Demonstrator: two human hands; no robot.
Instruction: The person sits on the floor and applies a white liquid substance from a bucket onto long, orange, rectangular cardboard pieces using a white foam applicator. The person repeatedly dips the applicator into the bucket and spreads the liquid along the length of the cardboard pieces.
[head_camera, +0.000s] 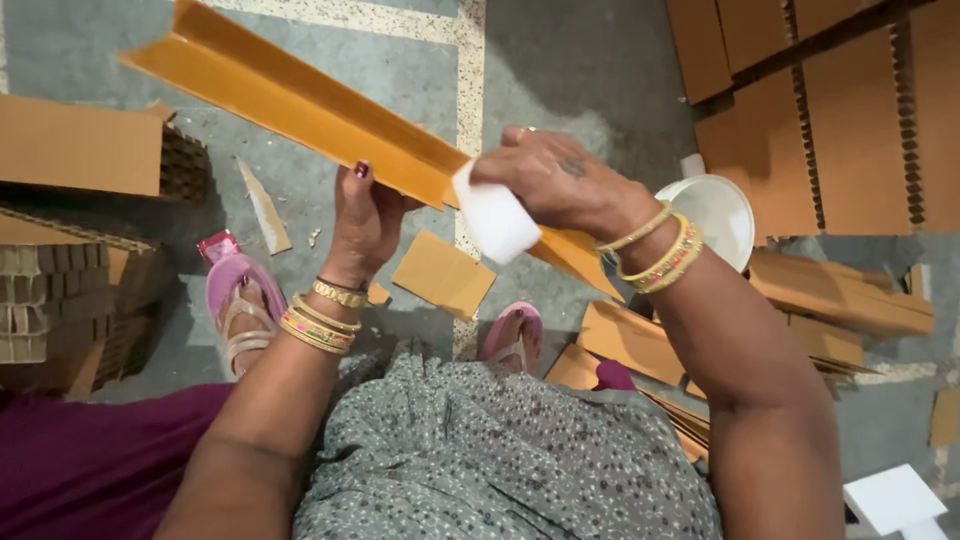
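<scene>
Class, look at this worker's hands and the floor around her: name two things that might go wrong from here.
1. The long folded cardboard strip juts far past the left hand, so it may sag or bend under the white pad in the right hand.
2. Loose cardboard offcuts beside the sandalled feet could cause a slip.
</scene>
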